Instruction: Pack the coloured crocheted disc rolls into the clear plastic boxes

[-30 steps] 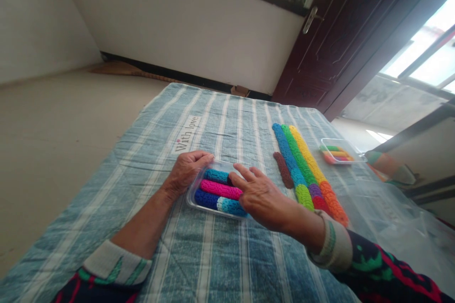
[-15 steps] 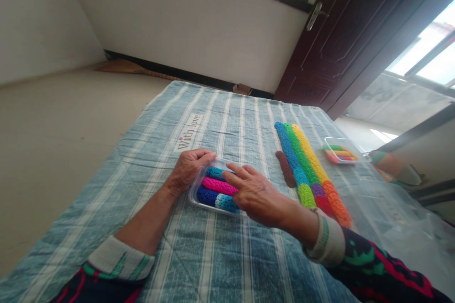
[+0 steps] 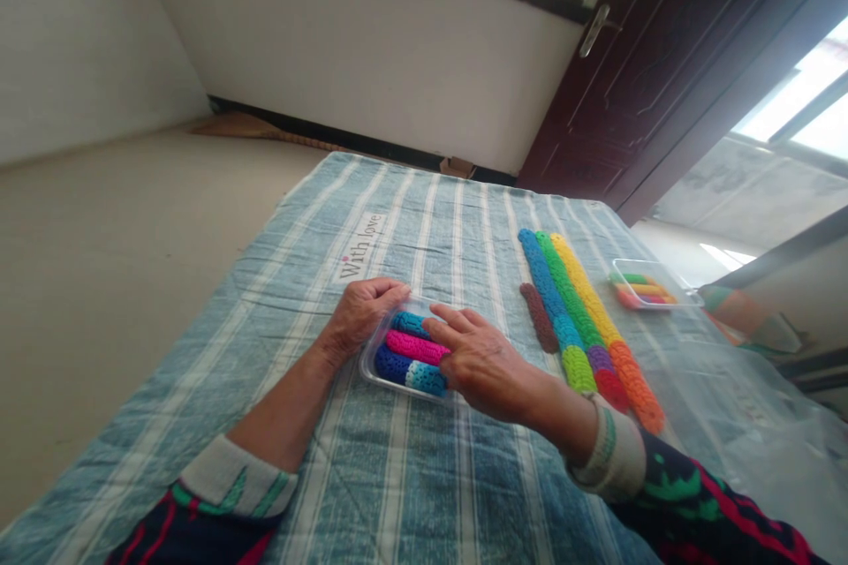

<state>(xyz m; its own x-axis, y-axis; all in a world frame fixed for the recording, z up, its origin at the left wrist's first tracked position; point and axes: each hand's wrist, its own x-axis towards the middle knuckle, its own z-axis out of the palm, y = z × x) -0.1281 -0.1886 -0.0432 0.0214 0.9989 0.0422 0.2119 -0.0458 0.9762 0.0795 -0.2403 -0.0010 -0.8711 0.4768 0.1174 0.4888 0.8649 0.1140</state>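
A clear plastic container [image 3: 397, 387] sits on the striped cloth with crocheted rolls inside: a teal roll [image 3: 405, 323], a pink roll [image 3: 414, 346], and a dark-blue and light-blue roll [image 3: 409, 371]. Gripping the container's far left corner is my left hand [image 3: 364, 311], its fingers curled over the rim. My right hand [image 3: 487, 362] reaches over the container's right side, index and middle fingers stretched out and apart above the rolls. It covers their right ends, and its thumb is hidden.
Right of my hands lie long blue, green and yellow crocheted rolls [image 3: 576, 291], lime, purple, red and orange pieces, and a short brown roll [image 3: 540, 318]. Farther right are a second container [image 3: 689, 300] holding colourful rolls and a translucent plastic bag [image 3: 742, 397]. Beyond stands a dark door [image 3: 623, 79].
The whole view has shifted slightly, so everything sits a little farther right. Both hands keep nearly the same places on and over the container.
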